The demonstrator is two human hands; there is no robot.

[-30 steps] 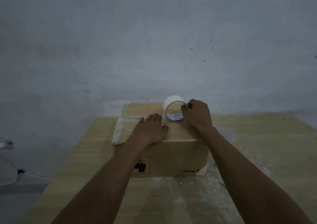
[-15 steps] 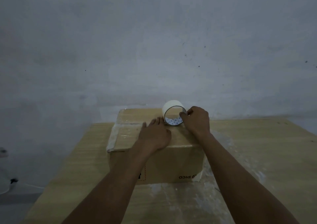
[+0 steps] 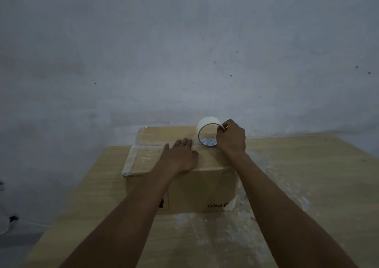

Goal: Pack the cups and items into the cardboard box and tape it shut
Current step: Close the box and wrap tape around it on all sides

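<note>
A closed cardboard box (image 3: 196,189) stands on the wooden table, its top flaps down and shiny with clear tape along the left edge and across the top. My left hand (image 3: 180,157) lies flat, palm down, on the box top near its middle. My right hand (image 3: 232,138) grips a roll of clear tape (image 3: 207,130) that stands on edge on the far right part of the box top, just right of my left fingertips. No cups or other items show; the box contents are hidden.
The light wooden table (image 3: 307,185) carries whitish smears and scraps in front of and right of the box. A grey wall rises right behind the table. A pale object (image 3: 4,222) sits low at the far left edge.
My right hand has carried the tape roll a little farther back along the box top. My left hand stays pressed flat on the top. The camera has shifted slightly.
</note>
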